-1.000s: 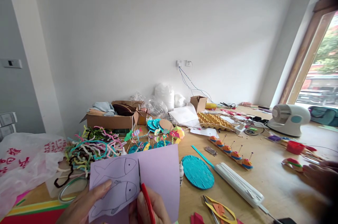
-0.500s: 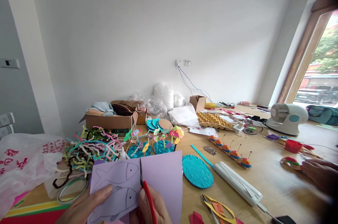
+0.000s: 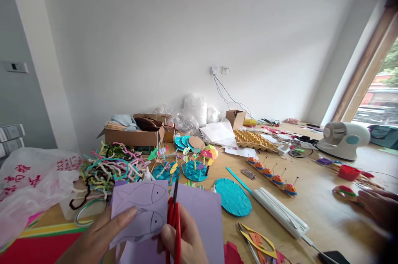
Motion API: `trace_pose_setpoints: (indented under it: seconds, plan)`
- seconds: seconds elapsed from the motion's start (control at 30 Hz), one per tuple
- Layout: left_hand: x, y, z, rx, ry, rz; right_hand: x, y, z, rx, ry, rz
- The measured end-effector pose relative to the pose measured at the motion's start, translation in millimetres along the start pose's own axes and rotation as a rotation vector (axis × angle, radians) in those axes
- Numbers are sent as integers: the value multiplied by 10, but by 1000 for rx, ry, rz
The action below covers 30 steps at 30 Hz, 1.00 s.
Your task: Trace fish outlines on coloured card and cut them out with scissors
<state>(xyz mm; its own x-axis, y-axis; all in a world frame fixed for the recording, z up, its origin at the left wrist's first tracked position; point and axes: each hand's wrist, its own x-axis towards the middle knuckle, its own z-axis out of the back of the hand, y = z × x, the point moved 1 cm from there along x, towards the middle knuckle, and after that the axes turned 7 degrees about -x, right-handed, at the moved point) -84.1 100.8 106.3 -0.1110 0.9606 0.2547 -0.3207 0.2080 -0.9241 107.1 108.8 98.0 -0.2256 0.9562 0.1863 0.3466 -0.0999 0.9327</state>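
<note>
My left hand (image 3: 99, 235) pinches the left part of a lilac sheet of paper (image 3: 139, 210) that bears two drawn fish outlines. My right hand (image 3: 183, 241) grips red-handled scissors (image 3: 174, 214) whose blades point up through the sheet, between the fish part and the blank right part (image 3: 202, 214). Both hands sit at the bottom edge of the view, above the wooden table (image 3: 311, 214).
A heap of coloured pipe cleaners (image 3: 108, 166), a white plastic bag (image 3: 27, 181), a cardboard box (image 3: 133, 133), turquoise discs (image 3: 233, 197), a white strip (image 3: 280, 210), an egg tray (image 3: 251, 139) and a small fan (image 3: 343, 139) crowd the table. Another person's hand (image 3: 379, 206) rests at right.
The scissors have run further up the sheet, to its top edge, and the fish part now stands apart from the right part. The view has tipped down a little.
</note>
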Motion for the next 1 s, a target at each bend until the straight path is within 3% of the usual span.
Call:
trace_pose_setpoints:
  seconds: [0.07,0.3,0.4,0.53,0.6,0.7,0.73,1.0]
  plan:
    - [36,-109,-73,-73,96,138,43,9,31,-30,-6,39]
    - [2,-356,-252,-331,5,202,147,-46,118,-69,-6,56]
    - [15,-408,-267,-411,12,180,130,146,196,-198,-29,33]
    - [35,-453,-265,-313,164,101,70,512,368,-405,-67,80]
    - [42,-444,-250,-231,239,42,9,677,501,-495,-141,143]
    - [60,-365,-197,-225,259,-2,-137,821,776,-578,-245,133]
    - [69,-328,-176,-239,263,-12,-193,829,883,-624,-224,94]
    - [118,-154,-121,-296,248,-30,-490,434,1721,-1200,-60,-206]
